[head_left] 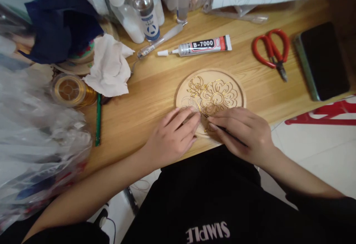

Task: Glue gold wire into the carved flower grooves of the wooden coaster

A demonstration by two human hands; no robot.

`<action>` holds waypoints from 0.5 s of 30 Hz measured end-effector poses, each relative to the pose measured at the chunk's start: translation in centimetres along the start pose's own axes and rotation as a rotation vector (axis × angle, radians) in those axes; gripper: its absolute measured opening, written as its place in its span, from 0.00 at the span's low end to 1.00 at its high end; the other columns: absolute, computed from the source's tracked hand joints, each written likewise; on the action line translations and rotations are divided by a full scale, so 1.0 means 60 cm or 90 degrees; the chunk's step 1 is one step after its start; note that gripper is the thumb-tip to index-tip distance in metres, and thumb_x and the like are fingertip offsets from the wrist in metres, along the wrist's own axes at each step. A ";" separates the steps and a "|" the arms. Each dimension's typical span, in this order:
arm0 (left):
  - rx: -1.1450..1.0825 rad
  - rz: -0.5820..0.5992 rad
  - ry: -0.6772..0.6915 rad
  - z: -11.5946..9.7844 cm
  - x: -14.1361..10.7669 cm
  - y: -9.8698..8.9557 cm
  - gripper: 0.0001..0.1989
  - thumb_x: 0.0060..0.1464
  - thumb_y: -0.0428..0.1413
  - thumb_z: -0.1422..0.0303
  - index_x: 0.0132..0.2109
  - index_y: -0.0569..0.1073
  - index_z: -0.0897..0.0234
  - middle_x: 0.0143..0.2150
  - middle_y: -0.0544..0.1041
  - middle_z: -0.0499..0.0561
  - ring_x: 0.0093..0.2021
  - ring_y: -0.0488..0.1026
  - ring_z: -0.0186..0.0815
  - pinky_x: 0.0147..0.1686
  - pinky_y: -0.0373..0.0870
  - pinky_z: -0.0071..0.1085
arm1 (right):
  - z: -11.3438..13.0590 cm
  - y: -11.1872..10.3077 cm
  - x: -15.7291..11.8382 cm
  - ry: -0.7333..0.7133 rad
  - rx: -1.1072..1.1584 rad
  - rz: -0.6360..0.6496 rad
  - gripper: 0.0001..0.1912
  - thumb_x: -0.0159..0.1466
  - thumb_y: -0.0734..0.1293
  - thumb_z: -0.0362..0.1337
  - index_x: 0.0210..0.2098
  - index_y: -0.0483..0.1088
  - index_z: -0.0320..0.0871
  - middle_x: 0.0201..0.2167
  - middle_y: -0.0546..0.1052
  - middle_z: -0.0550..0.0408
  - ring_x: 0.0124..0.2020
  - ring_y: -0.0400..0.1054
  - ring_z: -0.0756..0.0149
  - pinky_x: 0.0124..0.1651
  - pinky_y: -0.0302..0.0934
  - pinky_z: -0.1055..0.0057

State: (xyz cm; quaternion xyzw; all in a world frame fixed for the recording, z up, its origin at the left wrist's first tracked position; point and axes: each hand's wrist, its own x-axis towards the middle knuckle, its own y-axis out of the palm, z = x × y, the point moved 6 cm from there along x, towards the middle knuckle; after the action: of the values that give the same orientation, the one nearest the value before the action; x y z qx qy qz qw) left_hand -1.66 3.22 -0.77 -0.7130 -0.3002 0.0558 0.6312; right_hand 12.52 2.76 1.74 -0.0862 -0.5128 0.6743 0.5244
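A round wooden plaque [180,96] lies near the table's front edge, with a flower outline [217,97] in gold wire on its face and fainter drawn lines at its left. My left hand [175,134] rests on the plaque's lower left, fingers spread and bent over the rim. My right hand [243,131] is at the lower right, thumb and fingers pinched round dark, thin tweezers. Their tips touch the plaque's face just below the flower, close to my left fingertips. Whether the tips grip any wire is too small to tell.
Behind the plaque lie a glue tube [204,46] and several bottles [144,12]. Red-handled pliers [271,51] and a phone [324,62] are at the right. Crumpled tissue [111,64], a wire spool [69,90], a green pencil [98,119] and plastic bags [33,136] are at the left.
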 end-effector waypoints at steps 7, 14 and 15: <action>-0.004 0.007 0.001 -0.001 -0.002 0.002 0.14 0.64 0.52 0.70 0.52 0.72 0.76 0.56 0.77 0.56 0.58 0.71 0.45 0.58 0.68 0.43 | 0.003 -0.003 0.010 -0.033 -0.041 0.044 0.06 0.63 0.67 0.27 0.39 0.71 0.39 0.32 0.80 0.48 0.32 0.75 0.62 0.35 0.71 0.66; -0.013 0.011 -0.001 -0.001 -0.004 0.003 0.15 0.63 0.52 0.71 0.53 0.72 0.77 0.56 0.76 0.57 0.58 0.71 0.45 0.59 0.66 0.43 | 0.003 -0.003 0.013 -0.042 -0.036 0.048 0.06 0.63 0.67 0.27 0.39 0.71 0.40 0.31 0.80 0.50 0.32 0.75 0.63 0.35 0.71 0.67; -0.015 0.012 -0.001 -0.002 -0.004 0.003 0.14 0.63 0.52 0.71 0.53 0.72 0.76 0.56 0.76 0.57 0.58 0.71 0.45 0.59 0.66 0.44 | 0.002 -0.003 0.013 -0.044 -0.034 0.050 0.06 0.62 0.68 0.27 0.39 0.71 0.39 0.31 0.80 0.49 0.32 0.75 0.63 0.36 0.71 0.67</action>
State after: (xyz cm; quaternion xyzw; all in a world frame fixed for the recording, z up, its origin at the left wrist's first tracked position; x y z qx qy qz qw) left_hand -1.72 3.02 -0.99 -0.7230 -0.2948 0.0589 0.6220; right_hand 12.19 3.28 2.25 -0.0972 -0.5445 0.6829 0.4772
